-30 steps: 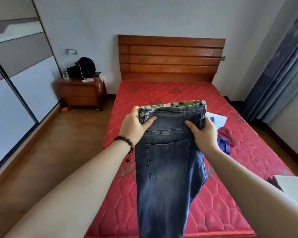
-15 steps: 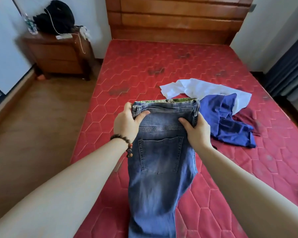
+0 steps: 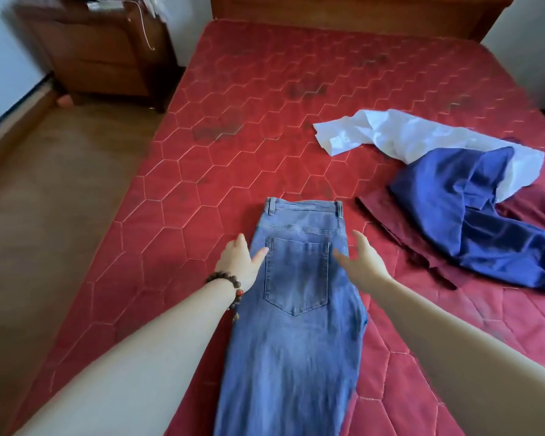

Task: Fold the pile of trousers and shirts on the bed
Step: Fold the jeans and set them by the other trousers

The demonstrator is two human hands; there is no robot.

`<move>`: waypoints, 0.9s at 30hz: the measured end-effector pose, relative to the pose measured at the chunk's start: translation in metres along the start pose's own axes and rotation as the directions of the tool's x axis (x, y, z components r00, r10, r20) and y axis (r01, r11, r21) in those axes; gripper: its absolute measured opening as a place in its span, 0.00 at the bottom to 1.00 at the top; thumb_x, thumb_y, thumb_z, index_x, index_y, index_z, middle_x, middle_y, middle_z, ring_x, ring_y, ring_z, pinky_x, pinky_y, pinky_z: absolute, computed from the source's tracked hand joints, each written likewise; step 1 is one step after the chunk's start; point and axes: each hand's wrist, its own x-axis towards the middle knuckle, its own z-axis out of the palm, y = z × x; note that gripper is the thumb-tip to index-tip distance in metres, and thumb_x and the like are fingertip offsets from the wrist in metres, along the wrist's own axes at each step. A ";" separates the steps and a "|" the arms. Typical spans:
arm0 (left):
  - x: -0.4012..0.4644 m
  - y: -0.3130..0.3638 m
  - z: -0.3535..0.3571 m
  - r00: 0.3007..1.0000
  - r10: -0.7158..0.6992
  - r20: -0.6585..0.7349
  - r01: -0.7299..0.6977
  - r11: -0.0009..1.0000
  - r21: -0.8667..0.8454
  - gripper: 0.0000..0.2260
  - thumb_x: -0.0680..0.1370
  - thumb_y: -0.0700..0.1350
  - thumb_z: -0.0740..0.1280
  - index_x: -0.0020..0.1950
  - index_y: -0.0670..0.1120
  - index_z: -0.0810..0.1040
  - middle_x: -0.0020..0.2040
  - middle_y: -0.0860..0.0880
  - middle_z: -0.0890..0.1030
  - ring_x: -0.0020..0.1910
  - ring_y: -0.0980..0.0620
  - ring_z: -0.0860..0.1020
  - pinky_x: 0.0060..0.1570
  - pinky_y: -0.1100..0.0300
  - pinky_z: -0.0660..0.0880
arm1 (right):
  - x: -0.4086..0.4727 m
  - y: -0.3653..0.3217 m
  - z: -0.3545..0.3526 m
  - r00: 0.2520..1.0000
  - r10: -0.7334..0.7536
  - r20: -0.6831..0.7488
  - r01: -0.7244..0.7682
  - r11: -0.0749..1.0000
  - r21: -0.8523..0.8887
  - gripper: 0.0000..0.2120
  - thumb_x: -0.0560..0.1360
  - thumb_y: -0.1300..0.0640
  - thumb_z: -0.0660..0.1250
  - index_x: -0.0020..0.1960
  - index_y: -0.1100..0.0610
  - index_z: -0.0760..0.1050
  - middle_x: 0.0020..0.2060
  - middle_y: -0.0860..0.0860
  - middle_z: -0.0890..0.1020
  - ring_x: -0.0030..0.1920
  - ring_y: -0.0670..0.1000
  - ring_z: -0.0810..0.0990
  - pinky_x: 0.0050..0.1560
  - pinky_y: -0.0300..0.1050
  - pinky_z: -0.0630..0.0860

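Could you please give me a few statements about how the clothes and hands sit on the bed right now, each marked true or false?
1. The blue denim jeans lie flat on the red quilted mattress. True.
2. The left hand grips the waistband. False: its fingers are straight, beside the pocket.
3. The right hand is open. True.
4. The white shirt is folded neatly. False: it lies crumpled.
5. The dark blue shirt lies right of the jeans. True.
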 end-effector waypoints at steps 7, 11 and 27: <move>0.035 -0.004 0.043 0.995 -0.085 -0.047 0.087 0.995 0.041 0.21 0.82 0.55 0.57 0.61 0.37 0.69 0.61 0.37 0.74 0.59 0.37 0.75 0.51 0.49 0.71 | 0.038 0.014 0.045 0.986 0.152 -0.064 -0.156 0.986 -0.063 0.40 0.75 0.36 0.62 0.78 0.50 0.49 0.69 0.60 0.65 0.68 0.64 0.68 0.64 0.56 0.67; 0.053 -0.006 0.062 0.986 -0.117 -0.117 0.126 0.989 0.072 0.19 0.82 0.58 0.52 0.48 0.42 0.66 0.52 0.38 0.81 0.51 0.39 0.79 0.39 0.53 0.67 | 0.051 0.022 0.067 0.981 0.154 -0.117 -0.157 0.987 -0.020 0.35 0.76 0.39 0.62 0.74 0.57 0.55 0.63 0.61 0.74 0.61 0.63 0.75 0.55 0.53 0.72; 0.134 0.024 0.003 0.895 -0.186 -0.405 0.096 0.968 -0.233 0.23 0.81 0.56 0.57 0.65 0.38 0.65 0.58 0.38 0.76 0.53 0.37 0.78 0.45 0.49 0.71 | 0.133 -0.047 0.014 0.966 -0.074 -0.249 0.097 0.992 0.082 0.36 0.76 0.38 0.62 0.76 0.56 0.55 0.66 0.60 0.73 0.66 0.60 0.71 0.61 0.50 0.68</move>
